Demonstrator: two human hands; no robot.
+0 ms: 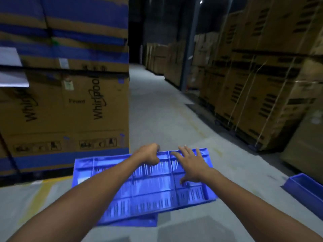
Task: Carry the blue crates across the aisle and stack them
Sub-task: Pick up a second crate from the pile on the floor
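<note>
A: Where is the blue crate?
B: At the lower middle of the frame, bottom side up.
A: And the hands?
B: The left hand curls over its far rim; the right hand lies spread flat on it.

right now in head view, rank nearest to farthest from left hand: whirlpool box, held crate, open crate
1. Upturned blue crate, gripped by the left hand.
2. Whirlpool box, just left.
3. Open blue crate, floor, far right.

dim aisle | ceiling lamp top right | motion blur | edges bowed
</note>
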